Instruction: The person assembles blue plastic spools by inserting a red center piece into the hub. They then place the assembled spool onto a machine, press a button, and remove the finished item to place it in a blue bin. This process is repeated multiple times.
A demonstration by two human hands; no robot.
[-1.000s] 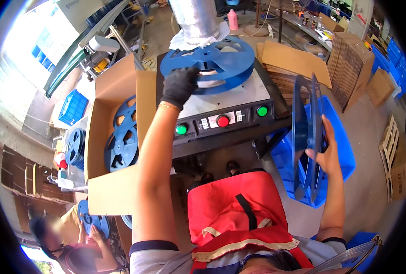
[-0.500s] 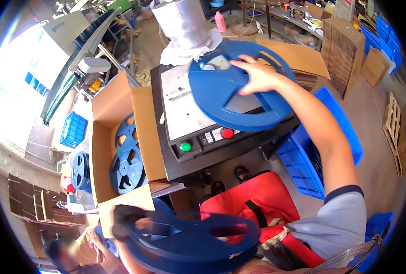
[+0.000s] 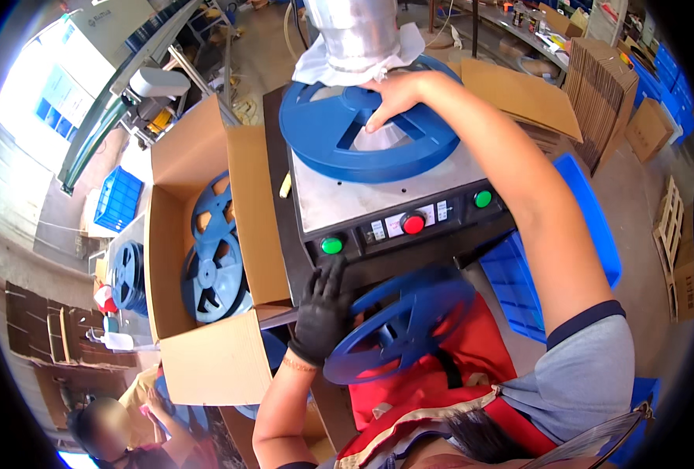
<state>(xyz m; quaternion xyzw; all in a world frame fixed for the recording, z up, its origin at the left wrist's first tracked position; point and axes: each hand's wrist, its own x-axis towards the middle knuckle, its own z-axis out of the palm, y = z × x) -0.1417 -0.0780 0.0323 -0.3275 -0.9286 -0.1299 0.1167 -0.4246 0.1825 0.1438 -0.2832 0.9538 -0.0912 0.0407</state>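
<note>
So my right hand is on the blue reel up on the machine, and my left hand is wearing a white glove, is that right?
Not quite: the glove on your left hand is black, not white, as the head view shows. Your right hand is on the blue reel up on the machine.

I have the right hand on the upper reel, a metal cylinder just beyond this grip; on its body side, my gloved left hand borders a tilted lower reel.
</note>
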